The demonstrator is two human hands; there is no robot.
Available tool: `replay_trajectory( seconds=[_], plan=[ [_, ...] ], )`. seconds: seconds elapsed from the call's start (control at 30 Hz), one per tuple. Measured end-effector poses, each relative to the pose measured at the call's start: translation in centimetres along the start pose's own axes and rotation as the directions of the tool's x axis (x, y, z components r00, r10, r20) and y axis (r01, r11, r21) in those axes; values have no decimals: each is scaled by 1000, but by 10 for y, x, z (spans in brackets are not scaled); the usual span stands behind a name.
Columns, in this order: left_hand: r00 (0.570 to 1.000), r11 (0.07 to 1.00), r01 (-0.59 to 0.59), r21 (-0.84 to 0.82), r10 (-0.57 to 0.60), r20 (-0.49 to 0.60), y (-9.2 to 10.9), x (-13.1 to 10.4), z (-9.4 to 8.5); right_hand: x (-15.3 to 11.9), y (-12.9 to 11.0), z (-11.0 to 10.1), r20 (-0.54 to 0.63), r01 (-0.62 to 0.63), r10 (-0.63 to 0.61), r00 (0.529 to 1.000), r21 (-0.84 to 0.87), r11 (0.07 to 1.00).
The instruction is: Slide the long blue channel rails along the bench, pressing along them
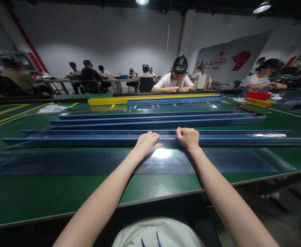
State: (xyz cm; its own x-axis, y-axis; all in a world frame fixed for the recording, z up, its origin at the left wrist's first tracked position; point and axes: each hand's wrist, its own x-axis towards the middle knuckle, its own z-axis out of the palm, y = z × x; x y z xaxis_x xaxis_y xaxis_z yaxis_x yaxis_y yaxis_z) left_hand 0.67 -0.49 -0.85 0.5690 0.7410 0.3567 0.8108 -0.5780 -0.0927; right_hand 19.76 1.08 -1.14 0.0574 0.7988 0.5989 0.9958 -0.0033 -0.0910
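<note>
A long blue channel strip (75, 141) lies across the green table in front of me, its raised edges running left to right. My left hand (148, 142) is closed over its near edge, the fingers reaching to the far side and the thumb on the near side. A short gap to the right, my right hand (188, 138) is curled on the same strip, its fingertips partly hidden. Closer to me, under my wrists, a flat clear plastic sheet (75, 163) is spread on the table.
Behind are more blue channel strips (160, 122) and a yellow strip (106, 101). A red bin (258, 95) rests on a yellow bin (259, 102) at the right. Across the green table (88, 199) sits a person (176, 82); others sit farther back.
</note>
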Motion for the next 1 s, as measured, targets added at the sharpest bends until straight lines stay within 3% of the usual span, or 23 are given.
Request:
replay_trajectory(
  seconds=[0.53, 1.0],
  plan=[
    [997, 997, 47, 56, -50, 56, 0, 1, -6, 0, 1, 0, 7, 6, -6, 1000, 4, 1000],
    [995, 997, 76, 4, -76, 71, 2, 0, -2, -1, 2, -4, 33, 41, -41, 999, -9, 999]
  ],
)
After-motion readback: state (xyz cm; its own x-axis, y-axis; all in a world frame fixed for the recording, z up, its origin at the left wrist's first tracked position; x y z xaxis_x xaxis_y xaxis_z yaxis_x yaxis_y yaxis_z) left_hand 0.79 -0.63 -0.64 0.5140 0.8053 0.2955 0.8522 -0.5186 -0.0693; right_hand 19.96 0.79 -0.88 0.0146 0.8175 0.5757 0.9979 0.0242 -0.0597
